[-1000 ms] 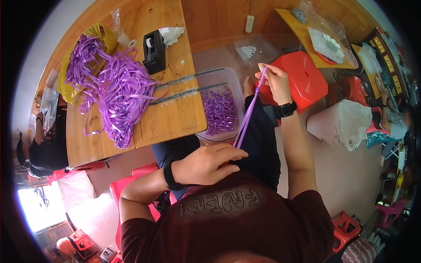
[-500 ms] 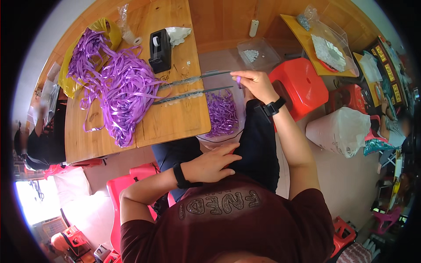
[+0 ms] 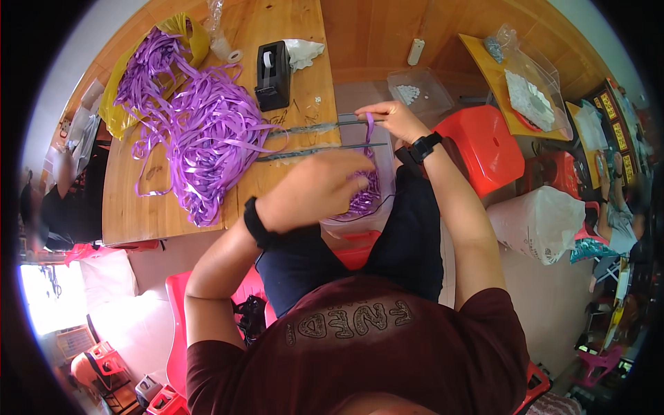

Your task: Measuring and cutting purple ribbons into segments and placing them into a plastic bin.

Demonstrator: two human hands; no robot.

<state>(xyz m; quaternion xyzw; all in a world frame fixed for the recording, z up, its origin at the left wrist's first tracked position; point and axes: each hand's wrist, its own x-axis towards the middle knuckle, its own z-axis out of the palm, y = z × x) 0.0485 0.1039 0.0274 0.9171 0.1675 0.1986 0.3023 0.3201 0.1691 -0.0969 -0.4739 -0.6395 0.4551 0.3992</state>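
Note:
My right hand is at the tip of the far metal rod, its fingers pinched on a purple ribbon. That ribbon hangs down across the rods. My left hand is blurred, raised near the end of the near rod; whether it grips anything I cannot make out. Both rods are taped to the wooden table and stick out past its edge. Below them sits a clear plastic box with many short purple ribbon pieces, partly covered by my left hand.
A large tangle of purple ribbon spills from a yellow bag on the table. Beside it stand a black tape dispenser and white tissue. Right of me are a red stool and a white sack.
My left hand has risen from my lap toward the rods. A length of ribbon now hangs from my right hand over the rods. The view has shifted slightly.

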